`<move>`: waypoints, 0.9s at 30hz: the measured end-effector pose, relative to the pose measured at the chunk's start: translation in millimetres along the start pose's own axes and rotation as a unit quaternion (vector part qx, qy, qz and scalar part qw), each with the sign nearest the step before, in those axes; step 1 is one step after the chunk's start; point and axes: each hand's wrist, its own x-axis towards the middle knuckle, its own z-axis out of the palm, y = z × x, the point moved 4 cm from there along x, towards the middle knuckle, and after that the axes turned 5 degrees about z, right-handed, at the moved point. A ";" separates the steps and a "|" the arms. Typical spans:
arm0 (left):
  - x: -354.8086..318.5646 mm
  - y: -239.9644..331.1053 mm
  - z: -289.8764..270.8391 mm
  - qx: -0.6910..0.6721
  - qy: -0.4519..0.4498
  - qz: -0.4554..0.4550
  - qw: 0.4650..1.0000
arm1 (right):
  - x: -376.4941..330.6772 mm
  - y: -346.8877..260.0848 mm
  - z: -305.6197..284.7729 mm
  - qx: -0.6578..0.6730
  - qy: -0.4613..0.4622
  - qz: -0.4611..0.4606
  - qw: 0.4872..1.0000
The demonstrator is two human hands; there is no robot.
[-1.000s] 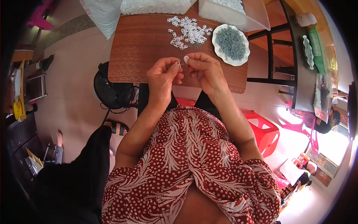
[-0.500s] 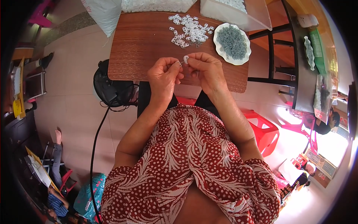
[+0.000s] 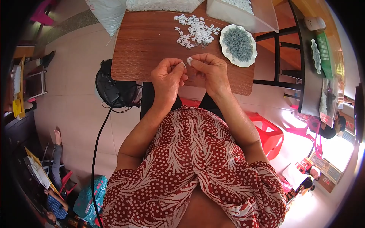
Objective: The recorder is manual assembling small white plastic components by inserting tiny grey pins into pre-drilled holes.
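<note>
Just above the near part of the brown wooden table (image 3: 140,49), my two hands are brought close together. My left hand (image 3: 166,79) is closed in a pinch on a small thin metal hook (image 3: 185,64). Between the thumb and forefinger of my right hand (image 3: 211,74) is a small white plastic tab (image 3: 189,60). The hook's tip reaches to the tab; whether it passes through a hole is too small to tell. Beyond my hands lies a loose pile of white plastic tabs (image 3: 197,31) with holes. Grey metal hooks (image 3: 237,42) fill a scalloped white plate (image 3: 254,51) at the right.
Two bins of white pieces stand at the far edge, one a translucent bin (image 3: 262,21). A white sack (image 3: 108,17) is at the far left. A black bag (image 3: 110,87) with a cable sits left of the table, and a red plastic stool (image 3: 266,133) at my right.
The view has shifted slightly. My hands keep nearly the same pose, and the white tab is turned a little against the hook.
</note>
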 end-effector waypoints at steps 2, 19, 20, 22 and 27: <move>0.3 -0.2 -0.5 0.000 0.000 0.000 1.000 | 0.5 0.8 0.6 0.004 -0.007 0.006 1.000; 0.8 -4.6 3.0 0.004 0.004 0.005 1.000 | -7.0 -2.5 13.8 -0.024 0.029 -0.064 0.997; 1.0 -4.8 2.9 0.004 0.004 0.005 1.000 | -7.7 -1.3 13.3 -0.024 0.029 -0.064 0.997; 1.6 -5.4 3.3 -0.001 -0.002 0.005 1.000 | -10.1 -2.0 12.7 -0.094 0.034 -0.109 0.989; 2.6 -6.5 2.3 -0.012 -0.007 -0.002 1.000 | -15.3 -0.2 13.5 -0.100 0.043 -0.127 0.986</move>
